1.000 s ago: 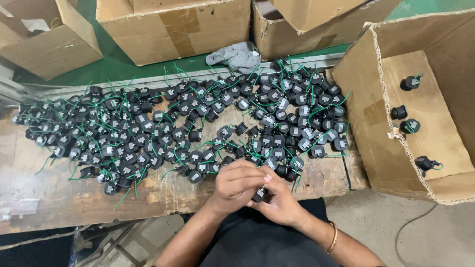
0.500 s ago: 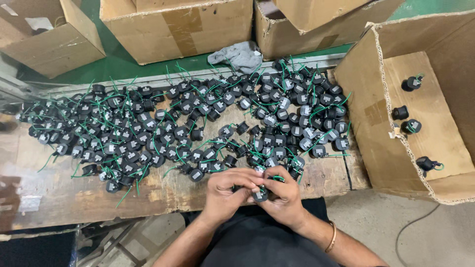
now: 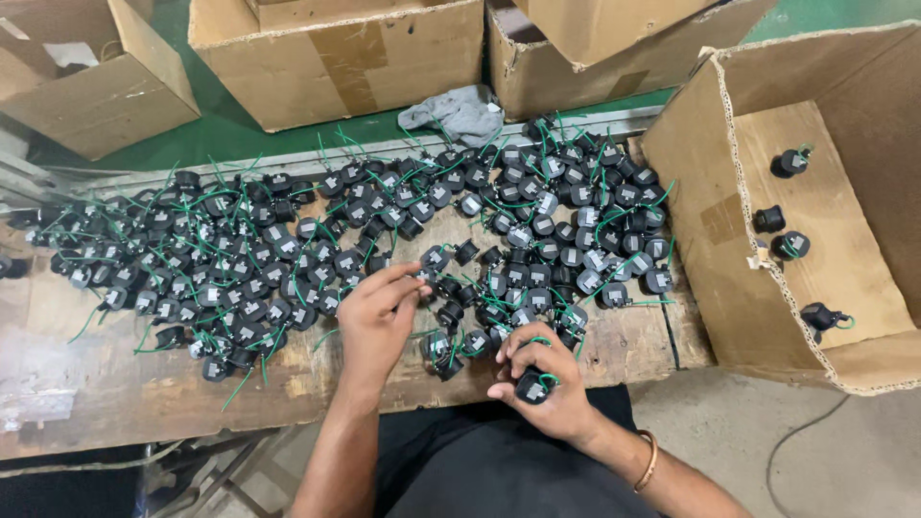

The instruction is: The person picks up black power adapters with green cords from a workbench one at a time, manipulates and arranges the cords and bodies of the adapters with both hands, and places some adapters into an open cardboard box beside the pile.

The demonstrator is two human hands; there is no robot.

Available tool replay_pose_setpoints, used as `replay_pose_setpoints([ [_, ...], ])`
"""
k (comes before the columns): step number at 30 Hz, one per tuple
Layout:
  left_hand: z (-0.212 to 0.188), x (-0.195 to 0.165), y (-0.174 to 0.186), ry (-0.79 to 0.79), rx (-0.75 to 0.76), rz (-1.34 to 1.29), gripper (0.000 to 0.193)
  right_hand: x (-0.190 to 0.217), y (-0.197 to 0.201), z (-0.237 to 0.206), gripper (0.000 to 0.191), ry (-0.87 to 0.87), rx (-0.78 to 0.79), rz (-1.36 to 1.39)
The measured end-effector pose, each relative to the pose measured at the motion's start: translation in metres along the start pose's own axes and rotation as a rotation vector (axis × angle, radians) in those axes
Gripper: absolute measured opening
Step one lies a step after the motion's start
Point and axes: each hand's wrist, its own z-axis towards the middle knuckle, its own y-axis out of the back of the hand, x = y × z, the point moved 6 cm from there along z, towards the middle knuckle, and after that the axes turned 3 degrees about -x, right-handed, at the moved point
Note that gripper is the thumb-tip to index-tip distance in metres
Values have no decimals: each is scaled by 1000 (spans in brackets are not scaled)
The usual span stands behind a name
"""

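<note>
While most of the pile waits on the bench, here is how I read it:
Right hand: fingers closed around one black plug with a green wire, held just over the bench's near edge.
Left hand: fingers loosely spread, tips touching the plugs at the pile's near edge.
Done: four plugs lie in the open box to the right.
Left: by my judgement nearly everything; the pile covers the bench.

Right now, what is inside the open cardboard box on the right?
Inside the cardboard box, four small black parts with green wire lie on a cardboard sheet. Anything under the sheet is covered.
</note>
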Motion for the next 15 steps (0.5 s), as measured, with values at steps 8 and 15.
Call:
replay_pose_setpoints([
  [8,-25,-47,-5,-327,-9,-441,28,-6,-8,2,70,-54,17,0],
  [15,-33,-69,-33,-386,207,-481,25,-24,-6,-13,41,-117,114,-156],
])
